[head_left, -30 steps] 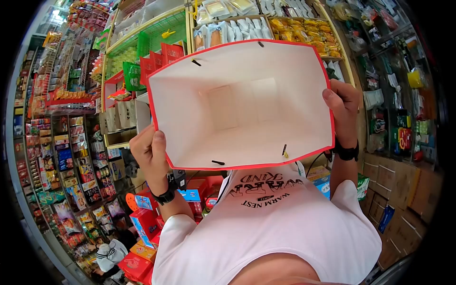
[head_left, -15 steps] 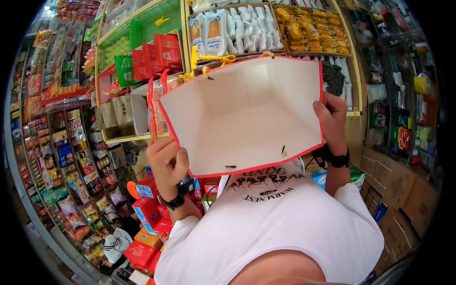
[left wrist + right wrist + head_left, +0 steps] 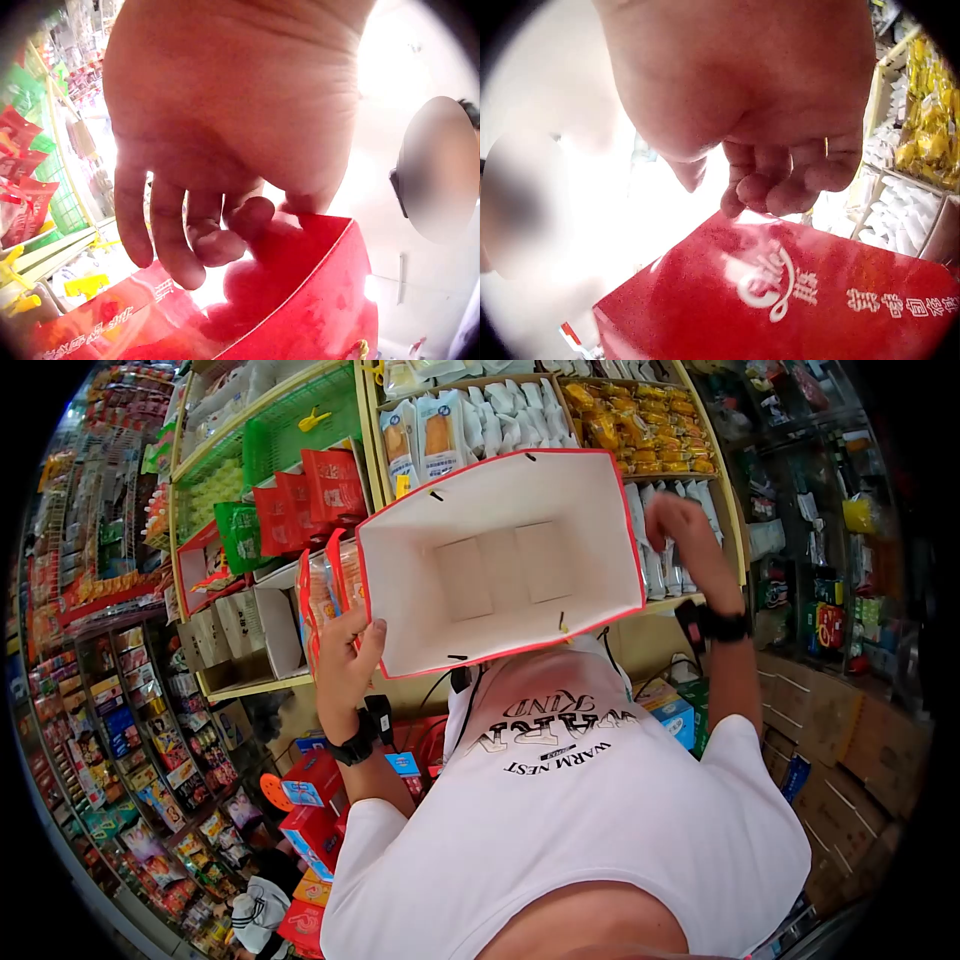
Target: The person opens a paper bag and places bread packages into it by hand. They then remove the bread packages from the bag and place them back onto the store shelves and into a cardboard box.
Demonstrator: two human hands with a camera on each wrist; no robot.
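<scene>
The left hand (image 3: 343, 670) pinches the near left corner of the red-rimmed paper bag (image 3: 505, 630), which hangs mouth up in front of the chest, close to the display shelf (image 3: 262, 689); a light but firm thumb there should steady it without creasing the card. The short cord ends (image 3: 457, 657) inside the rim are best left unsnagged. With one side unsupported, the bag could tip or twist, so slow movement would suit it. The right hand (image 3: 690, 540), fingers loosely bent and gripping nothing, is just beyond the right rim, well placed to brace that wall
</scene>
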